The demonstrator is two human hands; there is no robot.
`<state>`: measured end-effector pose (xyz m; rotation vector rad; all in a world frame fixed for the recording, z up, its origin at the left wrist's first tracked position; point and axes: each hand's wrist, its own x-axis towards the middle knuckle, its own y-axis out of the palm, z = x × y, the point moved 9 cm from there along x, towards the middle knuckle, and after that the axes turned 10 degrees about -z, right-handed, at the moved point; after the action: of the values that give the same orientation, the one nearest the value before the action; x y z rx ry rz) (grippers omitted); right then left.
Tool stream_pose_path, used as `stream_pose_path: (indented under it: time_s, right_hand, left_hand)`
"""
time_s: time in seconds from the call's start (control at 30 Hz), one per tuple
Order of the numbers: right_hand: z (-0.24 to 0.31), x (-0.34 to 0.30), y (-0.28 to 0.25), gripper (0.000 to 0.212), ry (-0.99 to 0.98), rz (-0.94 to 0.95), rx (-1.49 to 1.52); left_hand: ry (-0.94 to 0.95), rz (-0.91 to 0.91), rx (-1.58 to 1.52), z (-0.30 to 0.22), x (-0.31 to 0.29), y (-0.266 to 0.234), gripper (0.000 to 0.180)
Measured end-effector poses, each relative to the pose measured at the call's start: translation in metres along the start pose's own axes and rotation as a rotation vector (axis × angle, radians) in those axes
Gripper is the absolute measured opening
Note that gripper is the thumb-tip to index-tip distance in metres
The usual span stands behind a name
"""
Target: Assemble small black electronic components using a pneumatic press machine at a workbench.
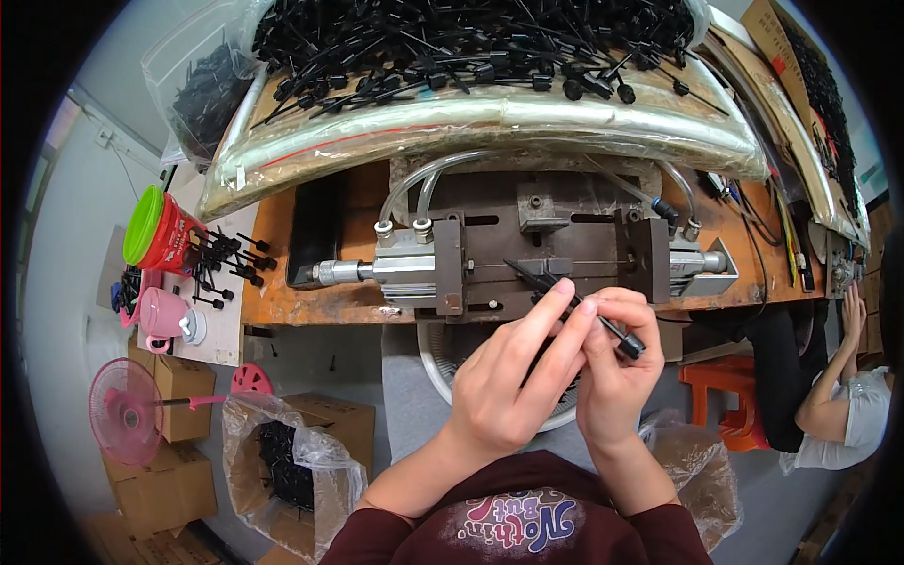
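Note:
My left hand (504, 381) and my right hand (617, 372) meet in front of a dark metal fixture (593, 247) at the bench's front edge. Between their fingertips is a thin black plastic rod with a thicker round end (630, 346), held at a slant. The round end sticks out beside my right fingers, and the dark tip points up and left over the fixture. Fingers hide the rod's middle, so I cannot tell whether it is one piece or two. Silver air cylinders (407, 271) flank the fixture, with clear hoses (428, 174) attached.
A plastic-lined tray (490, 118) heaped with black parts (471, 47) stands behind the fixture. At left are a red and green bucket (169, 235), a pink cup (162, 315) and a fan (127, 411). A lined box (250, 461) sits below. Another person (847, 405) works at right.

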<state>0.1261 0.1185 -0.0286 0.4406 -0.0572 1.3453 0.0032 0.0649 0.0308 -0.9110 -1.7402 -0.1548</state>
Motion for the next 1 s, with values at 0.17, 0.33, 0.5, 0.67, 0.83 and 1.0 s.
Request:
stream_pose_path:
  time_s: [0.17,0.33,0.5,0.67,0.83,1.0]
  right_hand:
    - [-0.004,0.004,-0.001,0.013,0.221,0.053,0.293]
    - [0.002,-0.005,0.001,0.013,0.194,0.162,0.301]
    - [0.017,0.005,-0.018,0.016,-0.161,0.119,-0.077]
    - [0.031,0.019,-0.052,0.017,-0.27,-0.157,-0.038]
    - [0.035,0.013,-0.046,0.018,-0.281,-0.078,-0.064]
    - [0.027,0.015,-0.053,0.017,-0.192,-0.118,0.01]
  left_hand:
    - [-0.49,0.051,-0.325,0.037,-0.005,-0.016,0.066]
    - [-0.948,0.16,-0.836,0.056,-0.032,0.006,0.042]
    - [-0.978,0.079,-0.941,0.057,-0.031,0.005,0.027]
    - [-0.251,0.041,-0.172,0.034,-0.009,-0.019,0.032]
    - [-0.142,0.125,-0.002,0.033,-0.027,0.012,0.029]
    - [-0.222,0.19,-0.073,0.038,-0.031,0.026,0.027]
